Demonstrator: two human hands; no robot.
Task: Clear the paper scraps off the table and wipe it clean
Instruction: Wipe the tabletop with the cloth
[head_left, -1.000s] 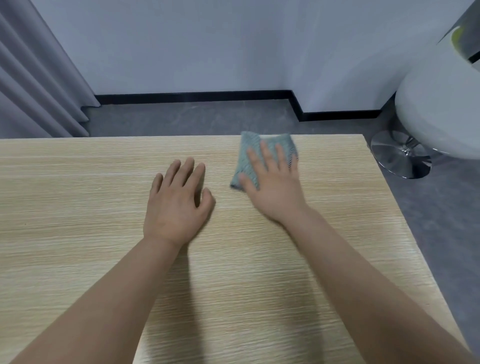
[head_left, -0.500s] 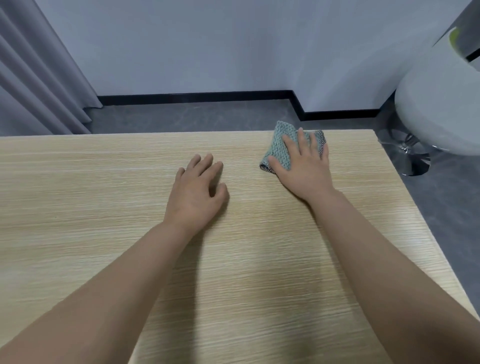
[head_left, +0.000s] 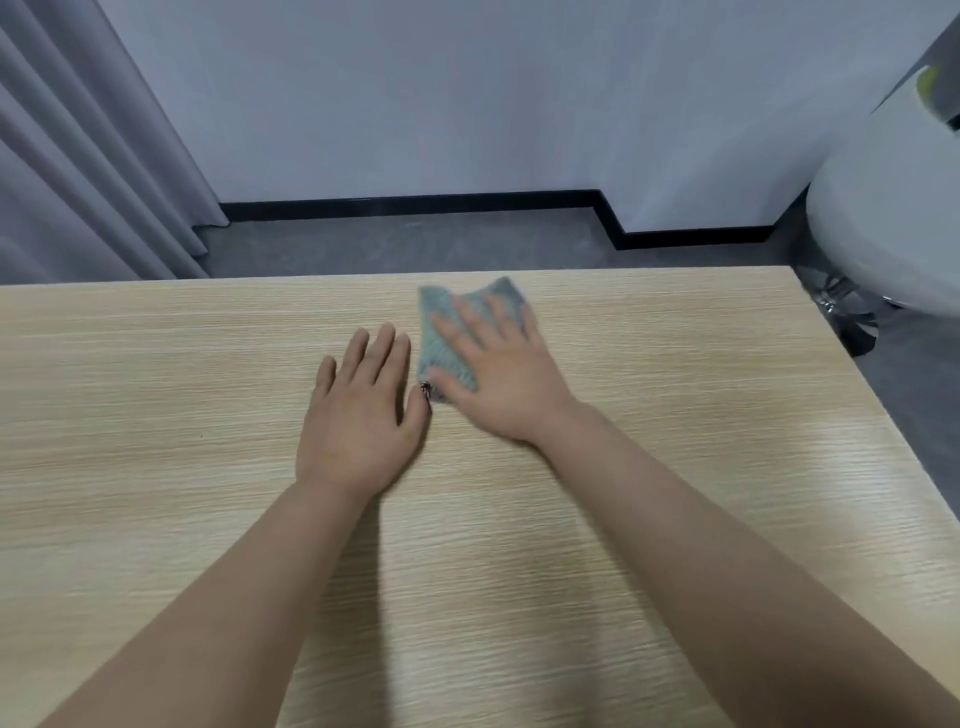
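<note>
The right hand (head_left: 498, 379), spread flat on the cloth (head_left: 447, 343), has slid it left beside the flat left hand (head_left: 358, 415); wiping goes on, no scraps on the table (head_left: 156, 364)

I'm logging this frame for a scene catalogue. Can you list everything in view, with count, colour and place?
table: one, light wood grain, fills the lower frame
cloth: one, grey-green, on the table near its far edge, under the right hand
curtain: one, grey, upper left
wall: white, behind the table
baseboard: black, along the foot of the wall
floor: grey, beyond the table
stool: one, white seat on a chrome base, far right
left hand: flat on the table, beside the cloth
right hand: fingers spread, presses the cloth
</note>
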